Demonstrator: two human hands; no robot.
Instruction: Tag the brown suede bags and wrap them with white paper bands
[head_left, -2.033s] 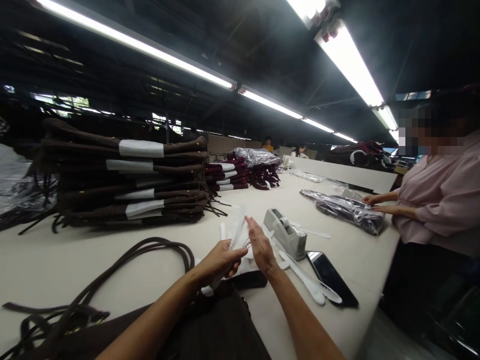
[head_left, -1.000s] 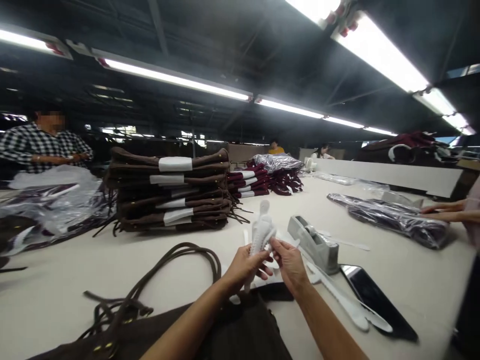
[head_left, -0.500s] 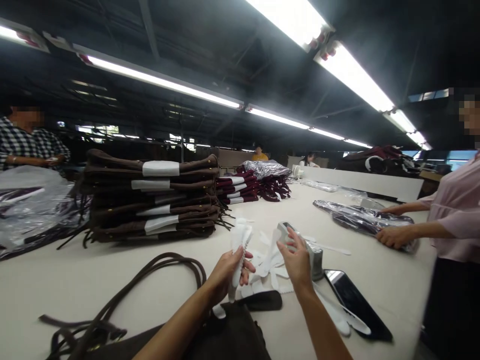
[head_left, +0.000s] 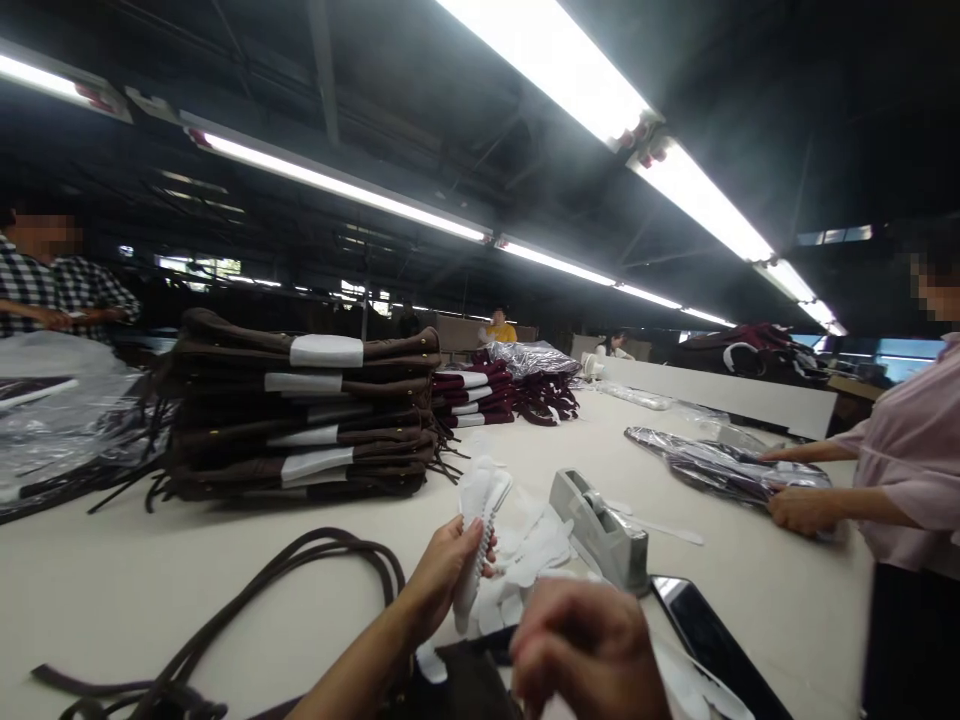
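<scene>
My left hand (head_left: 442,570) is closed around a bundle of white strips (head_left: 480,510) with scalloped edges, held upright. Near the camera, my right hand (head_left: 592,645) is curled and slightly blurred; whether something sits in its fingers is hidden. Below both hands lies a dark brown bag (head_left: 465,685), partly covered by my arm and hand, with its long strap (head_left: 300,560) looped out to the left. Loose white pieces (head_left: 532,550) are heaped beyond my right hand, beside a grey tape dispenser (head_left: 600,530).
A tall stack of brown bags (head_left: 300,410) with white bands stands at the left, maroon bags (head_left: 472,395) behind it. A black phone (head_left: 720,640) lies at the right. A person at the right handles a plastic-wrapped item (head_left: 720,470). Plastic wrapping (head_left: 67,420) lies far left.
My right hand has come from the tape dispenser toward the camera, its fingers now curled. My left hand still holds the white strips. The view has tilted slightly upward.
</scene>
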